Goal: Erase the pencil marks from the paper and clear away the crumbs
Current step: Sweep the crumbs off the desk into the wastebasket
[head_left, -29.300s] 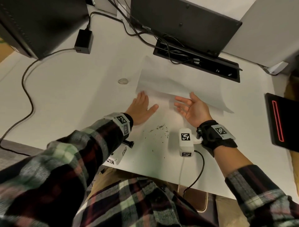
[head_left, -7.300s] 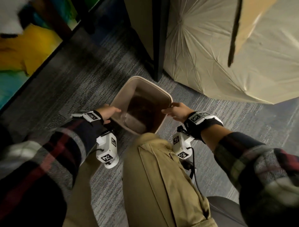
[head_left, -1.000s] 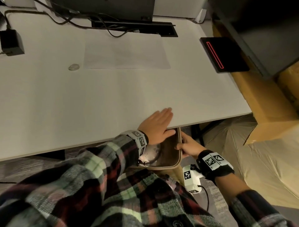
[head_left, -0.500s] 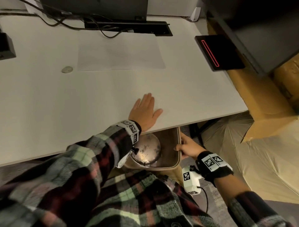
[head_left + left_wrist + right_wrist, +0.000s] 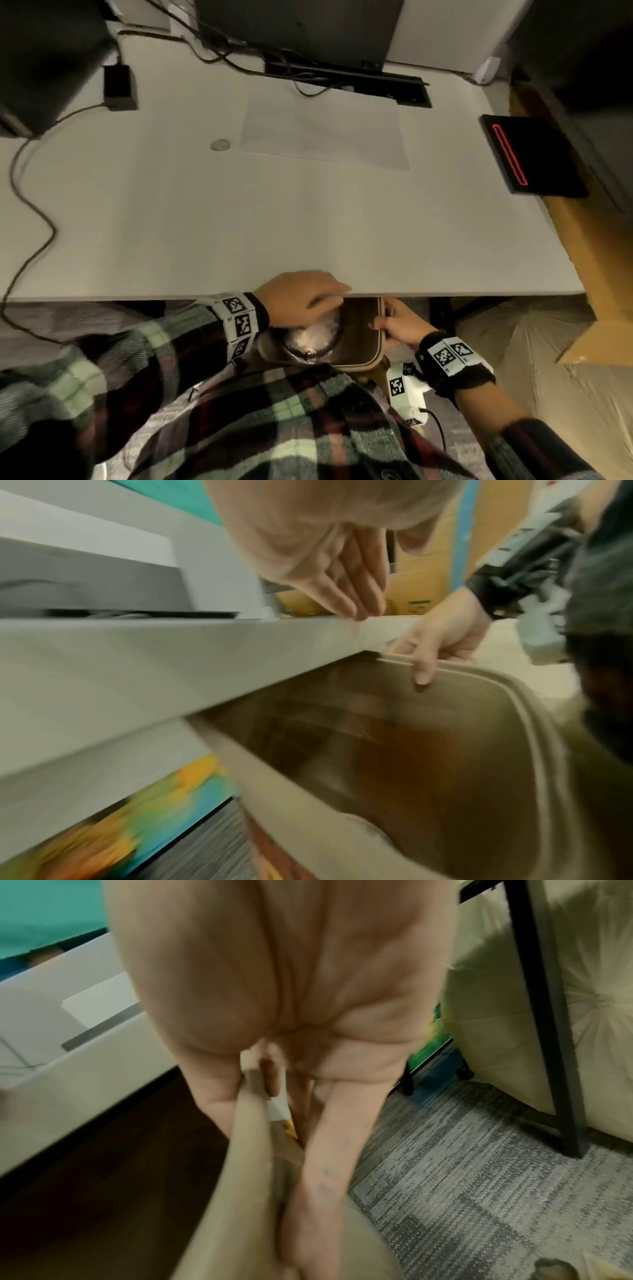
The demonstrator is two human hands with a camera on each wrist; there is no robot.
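At the near edge of the desk point(image 5: 239, 222), one left hand point(image 5: 301, 301) lies with straight fingers together, their tips touching the desk's lip, directly above the open mouth of a single bin point(image 5: 373, 359). One right hand point(image 5: 394, 322) grips the bin's right rim, thumb hooked inside and fingers curled down the outer wall, holding it just under the tabletop. The bin is tan plastic, squarish with rounded corners and a rolled rim; its inside looks dark brown, and a pale, shiny crumpled lump point(image 5: 311, 339) sits in it, possibly a liner or wrapper, though blur makes that unsure. One sheet of paper point(image 5: 325, 137), white, flat and rectangular, lies well apart from both hands at the far middle of the smooth off-white desk. Just left of the sheet sits one small rounded greyish eraser point(image 5: 221, 144). No crumbs can be made out on the desk at this sharpness. One black slab with a red outlined strip point(image 5: 527, 157) rests at the right edge. Two checked flannel sleeves and two tagged wristbands show.
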